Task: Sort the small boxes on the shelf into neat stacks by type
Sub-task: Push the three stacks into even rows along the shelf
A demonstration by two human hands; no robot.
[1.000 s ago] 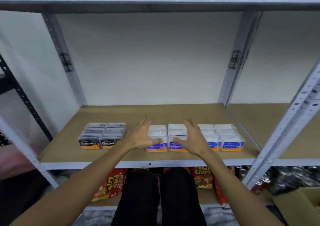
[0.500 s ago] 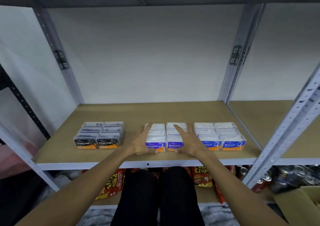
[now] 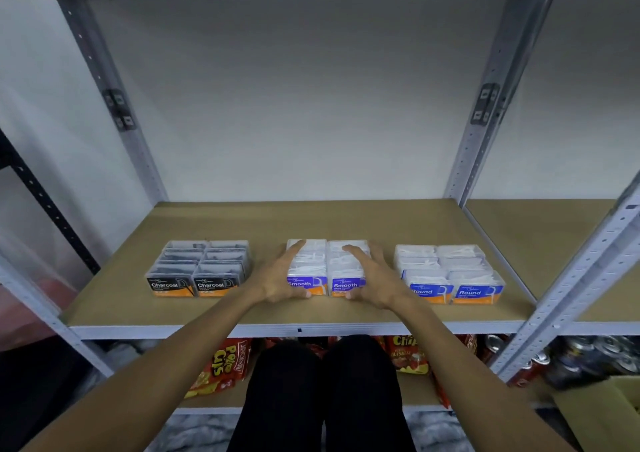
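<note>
Nearest, below the hands, red snack bags [image 3: 225, 365] lie on the lower shelf. On the brown shelf [image 3: 311, 219], the left hand [image 3: 280, 278] and right hand [image 3: 377, 278] flank the Smooth boxes [image 3: 341, 283], fingers straight against their sides and top, thumbs at the front, gripping nothing. Left of the left hand sit the Charcoal boxes [image 3: 199, 269]. The Round boxes [image 3: 450, 275] sit right of the right hand.

Smooth boxes [image 3: 313, 266] partly behind left hand [image 3: 280, 281], right hand [image 3: 377, 280]; fine print illegible
</note>
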